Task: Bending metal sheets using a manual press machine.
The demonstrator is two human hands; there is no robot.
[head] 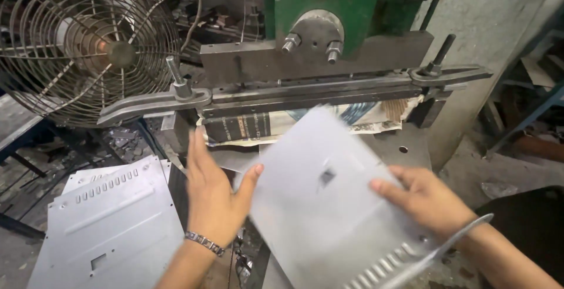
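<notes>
Both of my hands carry one thin grey metal sheet [320, 206], blurred, tilted, with its slotted end toward me, just in front of the green press [329, 7]: my right hand [429, 198] pinches its right edge, fingers on top, while my left hand [214, 192] lies open and flat against the left edge to steady it. Held by its edges, its punched square hole stays uncovered. Similar slotted sheets [111, 218] lie stacked at my left, within reach, below the wire-caged fan [88, 42].

Grey metal sheet [320, 206]: flat, blurred, small square cutout, slotted edge nearest camera, tilted before press.
</notes>
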